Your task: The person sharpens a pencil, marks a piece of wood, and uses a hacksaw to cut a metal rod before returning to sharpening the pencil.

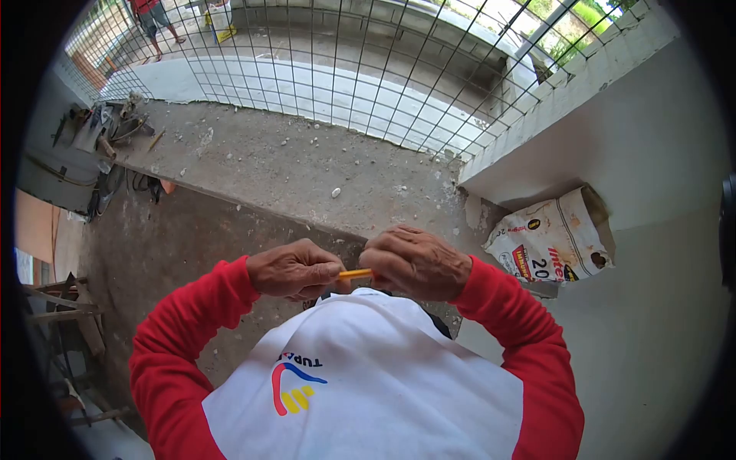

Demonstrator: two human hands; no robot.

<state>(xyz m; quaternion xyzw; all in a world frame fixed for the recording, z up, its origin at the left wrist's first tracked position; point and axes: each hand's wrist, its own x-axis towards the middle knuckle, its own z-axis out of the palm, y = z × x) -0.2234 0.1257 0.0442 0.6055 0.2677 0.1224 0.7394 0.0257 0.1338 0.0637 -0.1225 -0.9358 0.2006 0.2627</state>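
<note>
A short yellow pencil (356, 274) spans the gap between my two hands, in front of my chest. My left hand (299, 270) is closed, pinching one end of it between thumb and fingers. Curled round the other end is my right hand (414, 262), whose fingers hide that tip. Whether the right fingers also hold some small thing there, I cannot make out.
Ahead runs a concrete ledge (268, 165) with scattered crumbs, below a wire mesh (345, 69). A crumpled paper sack (552, 238) leans by the right wall. Tools (111, 130) lie piled at the ledge's left end. Beyond the mesh stands a person (153, 19).
</note>
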